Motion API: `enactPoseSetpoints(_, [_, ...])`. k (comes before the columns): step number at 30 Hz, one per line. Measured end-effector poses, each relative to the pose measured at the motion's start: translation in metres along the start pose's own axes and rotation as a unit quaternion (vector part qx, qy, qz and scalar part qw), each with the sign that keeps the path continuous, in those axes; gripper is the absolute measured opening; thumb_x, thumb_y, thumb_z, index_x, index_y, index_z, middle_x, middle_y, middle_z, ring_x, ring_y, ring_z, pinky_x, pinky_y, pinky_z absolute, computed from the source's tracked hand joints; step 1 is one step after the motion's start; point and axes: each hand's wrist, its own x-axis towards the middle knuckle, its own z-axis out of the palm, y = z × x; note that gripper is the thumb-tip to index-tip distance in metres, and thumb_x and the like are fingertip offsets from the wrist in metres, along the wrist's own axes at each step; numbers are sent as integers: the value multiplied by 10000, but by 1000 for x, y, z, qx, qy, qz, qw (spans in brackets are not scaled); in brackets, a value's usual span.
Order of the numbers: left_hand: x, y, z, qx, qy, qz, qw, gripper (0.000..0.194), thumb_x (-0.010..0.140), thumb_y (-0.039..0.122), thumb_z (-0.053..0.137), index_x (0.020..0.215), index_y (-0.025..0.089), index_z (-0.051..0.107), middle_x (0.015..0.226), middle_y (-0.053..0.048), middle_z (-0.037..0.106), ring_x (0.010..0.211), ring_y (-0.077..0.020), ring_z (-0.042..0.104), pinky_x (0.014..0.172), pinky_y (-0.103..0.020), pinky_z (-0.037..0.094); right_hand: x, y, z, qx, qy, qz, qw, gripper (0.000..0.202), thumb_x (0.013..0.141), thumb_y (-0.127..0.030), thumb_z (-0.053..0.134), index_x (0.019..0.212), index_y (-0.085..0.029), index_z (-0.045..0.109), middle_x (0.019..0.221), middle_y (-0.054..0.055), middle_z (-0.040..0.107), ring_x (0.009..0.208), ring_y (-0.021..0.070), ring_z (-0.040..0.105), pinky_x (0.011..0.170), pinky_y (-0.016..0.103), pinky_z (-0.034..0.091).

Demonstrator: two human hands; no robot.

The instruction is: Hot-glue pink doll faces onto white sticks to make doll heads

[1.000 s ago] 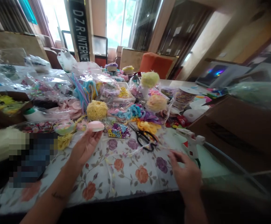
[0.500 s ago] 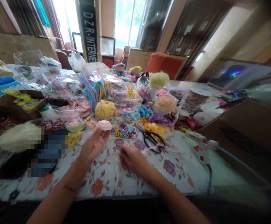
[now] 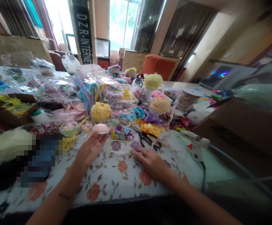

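Note:
My left hand (image 3: pixel 92 147) is palm up, its fingertips closed around a round, pale pink disc-shaped piece (image 3: pixel 100 128) with a whitish lower edge. Palm down over the flowered tablecloth, my right hand (image 3: pixel 151 161) has bent fingers and a ring on one of them. A thin pale trim (image 3: pixel 122 153) with small coloured bits runs to its fingertips, which appear to pinch it; the exact contact is hidden. Just beyond that hand lie black-handled scissors (image 3: pixel 148 139). A clear packet of purple, blue and yellow beads (image 3: pixel 122 132) rests between the two hands, farther back.
A white glue gun (image 3: pixel 194 145) with a cord stands at right beside a cardboard box (image 3: pixel 234 134). Behind my hands are a yellow fuzzy ball (image 3: pixel 100 112), blue and purple fuzzy strips (image 3: pixel 138 114) and a spool (image 3: pixel 188 97). A pale fluffy bundle (image 3: pixel 9 143) sits at left.
My right hand has moved right and turned flatter over the cloth, and the trim now stretches sideways instead of toward me. The left hand still holds the pink piece. The view has shifted slightly.

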Motion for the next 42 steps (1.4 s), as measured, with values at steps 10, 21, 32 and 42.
enactPoseSetpoints(10, [-3, 3, 5, -5, 3, 13, 1000, 324, 919, 74, 454, 1220, 117, 568, 1064, -122, 704, 985, -181, 674, 905, -313, 551, 19, -44, -9, 122, 124, 109, 979, 191, 865, -126, 523, 1031, -175, 603, 958, 96, 652, 908, 234, 565, 829, 381, 485])
enactPoseSetpoints(21, [0, 3, 2, 15, -26, 40, 999, 350, 882, 97, 542, 1231, 118, 561, 1055, -115, 708, 981, -188, 671, 924, -322, 533, 92, -45, 14, 144, -42, 108, 983, 139, 852, -122, 550, 739, -156, 624, 805, 100, 659, 821, 238, 584, 758, 361, 442])
enactPoseSetpoints(32, [5, 3, -2, 75, -52, 45, 995, 292, 807, 139, 668, 1092, 152, 605, 1052, -85, 699, 940, -192, 675, 923, -361, 527, 116, -5, -8, 711, 137, 322, 611, 320, 745, -448, 696, 731, -197, 499, 623, -59, 543, 433, 57, 390, 418, 196, 285])
enactPoseSetpoints(42, [12, -11, 33, 118, -70, 36, 990, 285, 788, 181, 696, 1049, 215, 586, 1003, -44, 678, 853, -174, 677, 863, -393, 553, 102, -8, 8, 664, 193, 376, 617, 338, 723, -475, 725, 736, -191, 540, 489, -96, 371, 399, 50, 267, 374, 198, 167])
